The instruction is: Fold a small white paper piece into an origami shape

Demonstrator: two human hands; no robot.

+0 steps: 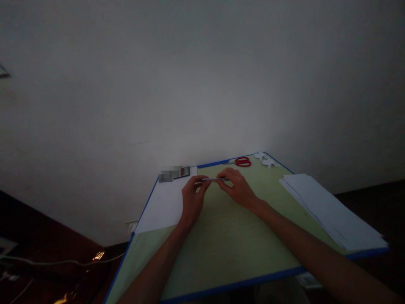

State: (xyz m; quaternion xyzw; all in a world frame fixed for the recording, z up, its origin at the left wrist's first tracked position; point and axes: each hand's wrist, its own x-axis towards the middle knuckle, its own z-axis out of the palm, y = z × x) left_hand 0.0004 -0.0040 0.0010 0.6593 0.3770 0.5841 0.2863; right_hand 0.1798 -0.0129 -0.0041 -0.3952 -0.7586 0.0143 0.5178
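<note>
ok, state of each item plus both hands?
Thin piece: held edge-on between hands.
Left hand: pinching its left end.
Right hand: pinching its right end.
Scissors: flat, blade opening unclear.
Paper stack: flat, edges uneven.
White sheet: lying flat.
Phone-like device: partly pixelated, state unclear.
Cut paper pieces: lying loose.

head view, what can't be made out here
All in the head view:
Thin held piece: faces turned nearly edge-on, parts covered by the left hand and right hand.
Dark-edged object: its left part lost under pixelation.
White sheet: right side partly behind the left hand.
Wall item: cut by left edge.
</note>
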